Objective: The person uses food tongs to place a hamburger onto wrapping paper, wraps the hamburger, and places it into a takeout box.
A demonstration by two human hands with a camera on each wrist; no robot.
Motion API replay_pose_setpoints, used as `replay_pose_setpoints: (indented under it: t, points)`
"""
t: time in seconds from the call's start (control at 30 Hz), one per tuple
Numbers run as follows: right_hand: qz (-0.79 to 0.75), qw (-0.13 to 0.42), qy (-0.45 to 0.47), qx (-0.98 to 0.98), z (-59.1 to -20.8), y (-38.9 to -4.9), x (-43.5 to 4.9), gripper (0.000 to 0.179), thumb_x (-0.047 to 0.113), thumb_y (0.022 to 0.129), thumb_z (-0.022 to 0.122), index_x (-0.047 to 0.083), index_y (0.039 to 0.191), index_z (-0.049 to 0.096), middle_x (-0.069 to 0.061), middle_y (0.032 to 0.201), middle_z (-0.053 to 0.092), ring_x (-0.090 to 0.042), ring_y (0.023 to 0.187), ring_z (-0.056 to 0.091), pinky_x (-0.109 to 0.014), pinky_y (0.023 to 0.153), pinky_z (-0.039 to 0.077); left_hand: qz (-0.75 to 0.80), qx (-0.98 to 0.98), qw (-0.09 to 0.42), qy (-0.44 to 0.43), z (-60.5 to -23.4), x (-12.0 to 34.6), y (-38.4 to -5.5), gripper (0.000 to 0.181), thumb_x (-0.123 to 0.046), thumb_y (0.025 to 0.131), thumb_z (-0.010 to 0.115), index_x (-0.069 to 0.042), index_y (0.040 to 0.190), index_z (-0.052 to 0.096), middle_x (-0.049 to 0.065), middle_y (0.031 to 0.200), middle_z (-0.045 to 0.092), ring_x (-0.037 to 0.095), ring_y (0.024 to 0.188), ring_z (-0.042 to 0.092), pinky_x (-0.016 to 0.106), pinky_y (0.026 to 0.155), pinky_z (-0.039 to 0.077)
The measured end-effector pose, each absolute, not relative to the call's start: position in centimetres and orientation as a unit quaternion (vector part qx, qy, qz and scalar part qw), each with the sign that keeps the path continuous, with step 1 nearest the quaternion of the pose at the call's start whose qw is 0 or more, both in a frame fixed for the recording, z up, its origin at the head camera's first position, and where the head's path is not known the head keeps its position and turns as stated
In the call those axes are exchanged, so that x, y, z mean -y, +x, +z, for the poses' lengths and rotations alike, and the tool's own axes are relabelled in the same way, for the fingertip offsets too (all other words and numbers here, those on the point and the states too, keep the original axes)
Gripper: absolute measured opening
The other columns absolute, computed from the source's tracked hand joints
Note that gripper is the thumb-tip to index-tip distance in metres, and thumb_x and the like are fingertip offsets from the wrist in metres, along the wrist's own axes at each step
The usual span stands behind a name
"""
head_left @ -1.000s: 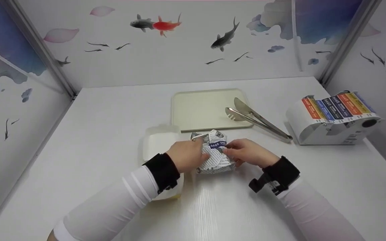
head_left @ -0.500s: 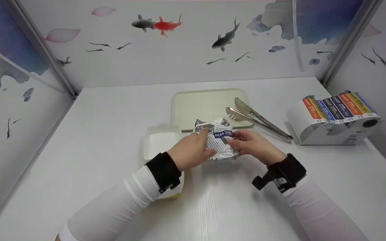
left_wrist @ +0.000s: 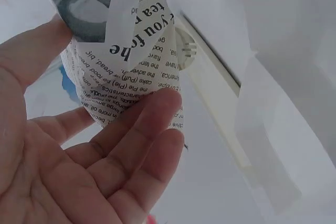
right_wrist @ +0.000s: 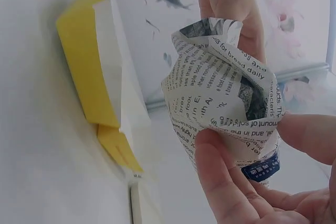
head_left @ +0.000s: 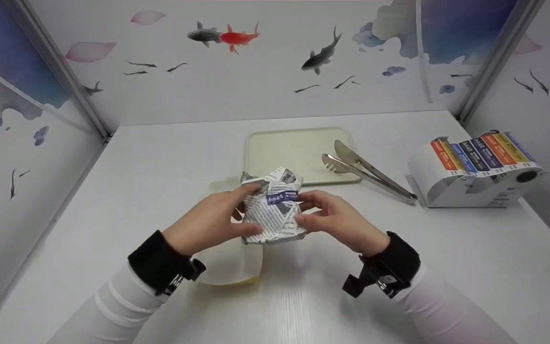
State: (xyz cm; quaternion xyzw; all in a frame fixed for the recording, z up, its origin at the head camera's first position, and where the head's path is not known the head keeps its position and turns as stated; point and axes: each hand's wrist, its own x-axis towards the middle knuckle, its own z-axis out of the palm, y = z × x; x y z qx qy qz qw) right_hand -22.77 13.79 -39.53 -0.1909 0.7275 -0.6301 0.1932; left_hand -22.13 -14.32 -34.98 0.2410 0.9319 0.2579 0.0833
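My left hand holds the left side of a package wrapped in newspaper-print paper, with the fingers behind and beneath it. My right hand grips its right side between thumb and fingers. A blue sticker lies across the folds on top; what is inside the wrapping is hidden. The package is raised above the table, overlapping the right part of an open paper box in the head view. In the right wrist view the box shows a yellow outside and a white inside.
Behind the package lies a cream tray, with metal tongs resting partly over its right edge. At the right stands a white dispenser with several coloured label rolls. Printed panels wall in the table's back and sides.
Both hands have lifted the package, first away from me, then leftward to over the box. My left hand has shifted left and now holds the package's left edge.
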Motion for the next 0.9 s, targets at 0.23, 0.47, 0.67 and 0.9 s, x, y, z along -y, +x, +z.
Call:
replay_pose_setpoints:
  t: [0.23,0.47,0.67,0.9]
  points:
    - [-0.624,0.229,-0.234,-0.71,-39.4,-21.3,-10.6,0.06,0.009,0.101,0.065,-0.015,0.15,0.042,-0.031,0.138,0.058,-0.014,0.107,0.072,-0.031,0.094,0.063,0.277,-0.924,0.106,0.242,-35.6,18.9,-20.4,0.083,-0.04,0.092,0.082,-0.019,0.161,0.042,0.001,0.116,0.075,0.015,0.108,0.07,0.043,0.095,0.058]
    - [-0.565,0.238,-0.269,-0.743,-40.1,-20.9,-8.0,0.058,0.013,0.101,0.066,-0.011,0.15,0.048,-0.027,0.132,0.066,-0.021,0.108,0.075,-0.027,0.093,0.061,0.277,-0.919,0.121,0.252,-36.8,22.5,-19.4,0.085,-0.048,0.091,0.079,-0.02,0.162,0.043,-0.001,0.118,0.076,0.014,0.109,0.071,0.047,0.097,0.058]
    - [-0.46,0.22,-0.309,-0.803,-42.1,-20.8,-7.0,0.042,0.018,0.1,0.069,-0.004,0.136,0.064,-0.018,0.12,0.075,-0.019,0.106,0.073,-0.02,0.089,0.055,0.239,-0.925,0.147,0.254,-39.4,23.0,-20.1,0.079,-0.041,0.088,0.084,-0.016,0.156,0.052,-0.003,0.11,0.075,0.013,0.101,0.068,0.036,0.087,0.057]
    - [-0.418,0.192,-0.327,-0.826,-43.0,-20.6,-6.8,0.026,0.019,0.098,0.071,0.001,0.117,0.071,-0.012,0.107,0.078,-0.01,0.096,0.068,-0.022,0.086,0.054,0.212,-0.934,0.166,0.236,-40.4,22.3,-20.0,0.079,-0.036,0.083,0.088,-0.016,0.153,0.055,-0.005,0.101,0.071,0.013,0.093,0.063,0.031,0.08,0.051]
